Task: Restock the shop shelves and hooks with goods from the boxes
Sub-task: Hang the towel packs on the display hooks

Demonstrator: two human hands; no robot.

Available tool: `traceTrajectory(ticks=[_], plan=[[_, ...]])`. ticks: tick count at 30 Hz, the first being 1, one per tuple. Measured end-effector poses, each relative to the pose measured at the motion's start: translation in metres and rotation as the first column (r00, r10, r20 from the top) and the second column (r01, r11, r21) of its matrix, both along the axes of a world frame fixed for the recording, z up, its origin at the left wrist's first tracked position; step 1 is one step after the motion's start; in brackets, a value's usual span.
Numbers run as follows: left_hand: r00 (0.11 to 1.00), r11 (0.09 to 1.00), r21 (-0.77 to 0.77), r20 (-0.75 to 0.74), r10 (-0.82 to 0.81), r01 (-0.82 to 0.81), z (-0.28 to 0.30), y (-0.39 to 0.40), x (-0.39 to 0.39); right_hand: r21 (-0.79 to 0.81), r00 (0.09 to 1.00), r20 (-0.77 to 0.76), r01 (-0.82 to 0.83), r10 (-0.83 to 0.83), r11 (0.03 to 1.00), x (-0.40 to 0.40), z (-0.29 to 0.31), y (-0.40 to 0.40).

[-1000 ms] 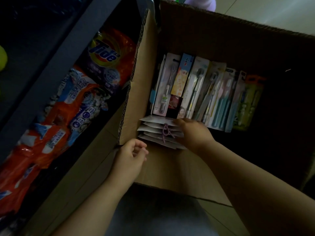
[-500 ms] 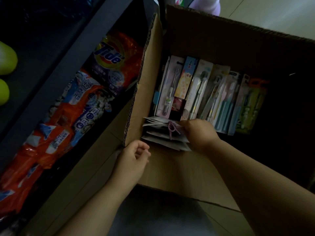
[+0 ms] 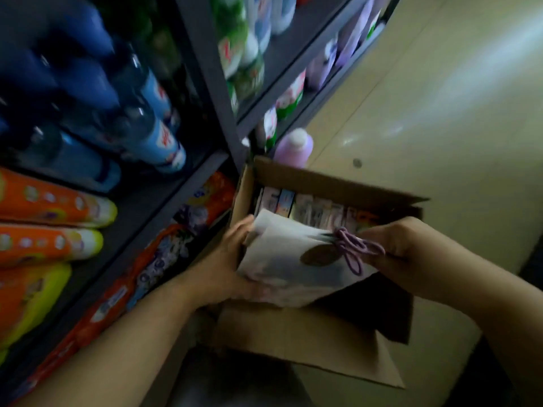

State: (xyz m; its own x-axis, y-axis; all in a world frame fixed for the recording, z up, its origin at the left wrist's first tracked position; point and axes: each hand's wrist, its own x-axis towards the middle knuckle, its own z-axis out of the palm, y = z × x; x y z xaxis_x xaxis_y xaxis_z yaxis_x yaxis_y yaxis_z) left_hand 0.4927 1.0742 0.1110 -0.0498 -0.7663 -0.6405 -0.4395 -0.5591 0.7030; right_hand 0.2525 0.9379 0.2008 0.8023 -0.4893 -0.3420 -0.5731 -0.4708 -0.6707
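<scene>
Both hands' grip (image 3: 235, 259) (image 3: 390, 245) holds bundle (image 3: 293, 259) above box (image 3: 308, 342)

I count one open cardboard box (image 3: 296, 339) and one white bundle of packets (image 3: 293, 259), tied with one purple cord (image 3: 351, 249). Two hands: left hand (image 3: 232, 265), right hand (image 3: 393, 245). Behind the bundle stands one row of carded packs (image 3: 311, 208); blur stops me counting them. On the shelves I make out three orange bottles (image 3: 53, 201) and one pink bottle (image 3: 293, 148).
</scene>
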Motion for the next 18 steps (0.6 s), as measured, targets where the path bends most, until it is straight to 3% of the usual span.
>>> traceTrajectory(ticks=[3, 8, 11, 13, 15, 18], plan=[[0.975, 0.995, 0.001, -0.199, 0.096, -0.098, 0.067, -0.026, 0.0, 0.001, 0.99, 0.126, 0.065, -0.065, 0.998, 0.009, 0.07, -0.028], [0.923, 0.959, -0.032, -0.283, 0.263, -0.283, 0.175, -0.047, -0.002, 0.074, 0.932, 0.164, 0.315, -0.324, 0.946, 0.021, 0.17, -0.062], [0.868, 0.901, -0.067, -0.308, 0.39, -0.428, 0.238, -0.051, 0.0, 0.202, 0.745, 0.307, 0.557, -0.592, 0.806, 0.029, 0.222, -0.062], [0.839, 0.87, -0.106, -0.342, 0.424, -0.482, 0.278, -0.049, 0.001, 0.306, 0.614, 0.372, 0.627, -0.696, 0.716, 0.035, 0.253, -0.053], [0.832, 0.863, -0.131, -0.37, 0.414, -0.488, 0.312, -0.046, 0.001, 0.323, 0.573, 0.443, 0.616, -0.69, 0.718, 0.042, 0.28, -0.043], [0.8, 0.82, -0.172, -0.399, 0.449, -0.546, 0.348, -0.039, 0.003, 0.056, 0.631, 0.563, 0.614, -0.533, 0.787, 0.053, 0.324, -0.034]])
